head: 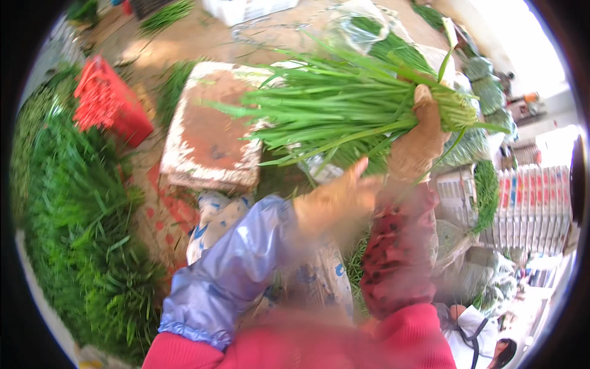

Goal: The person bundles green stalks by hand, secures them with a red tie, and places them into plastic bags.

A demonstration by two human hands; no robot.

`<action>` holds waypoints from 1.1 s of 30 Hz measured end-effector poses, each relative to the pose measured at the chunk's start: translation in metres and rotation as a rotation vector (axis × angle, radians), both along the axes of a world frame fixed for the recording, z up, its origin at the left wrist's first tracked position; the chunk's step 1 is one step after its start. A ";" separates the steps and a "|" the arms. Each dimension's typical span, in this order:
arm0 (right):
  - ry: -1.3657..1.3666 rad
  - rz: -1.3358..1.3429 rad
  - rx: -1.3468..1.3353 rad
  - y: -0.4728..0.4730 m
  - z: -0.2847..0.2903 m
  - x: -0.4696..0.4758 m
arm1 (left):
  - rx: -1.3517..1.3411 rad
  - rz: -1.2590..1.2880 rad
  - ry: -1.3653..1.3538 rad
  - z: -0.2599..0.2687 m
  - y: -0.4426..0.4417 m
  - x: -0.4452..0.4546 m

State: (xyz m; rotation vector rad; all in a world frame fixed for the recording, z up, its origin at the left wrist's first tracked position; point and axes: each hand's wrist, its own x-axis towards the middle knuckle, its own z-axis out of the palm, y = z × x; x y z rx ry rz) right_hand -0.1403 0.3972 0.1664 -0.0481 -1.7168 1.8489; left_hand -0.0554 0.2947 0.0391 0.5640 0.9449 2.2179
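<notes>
My right hand [419, 133], in a tan knit glove, grips a big bunch of long green leafy stalks [322, 106] near its pale cut ends. The stalks lie sideways, their leaf tips pointing left over the edge of a low block [216, 124] with a worn white and brown top. My left hand [341, 193], blurred, is below the bunch with its fingers apart, holding nothing. A shiny lilac sleeve cover is on the left arm and a dark red spotted one on the right.
Left stands a red container [124, 106] of red strips, beside a large heap of green stalks [87, 221]. A white crate [249, 9] is at the top. Plastic-wrapped green bundles [488, 87] and stacked crates [530, 207] are at right. A person in white [470, 336] is at lower right.
</notes>
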 end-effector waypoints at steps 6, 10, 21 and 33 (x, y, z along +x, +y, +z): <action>0.147 0.308 0.351 -0.050 -0.085 0.098 | 0.695 0.568 -0.601 0.036 -0.051 0.006; -0.103 0.748 0.243 -0.062 -0.109 0.127 | 0.726 0.618 -0.634 -0.028 -0.088 0.024; -0.576 1.107 0.194 -0.020 -0.042 0.040 | 0.123 0.628 -0.174 0.005 -0.163 0.003; -0.235 0.859 0.642 -0.177 -0.071 -0.053 | -0.705 0.728 0.336 -0.001 -0.245 -0.092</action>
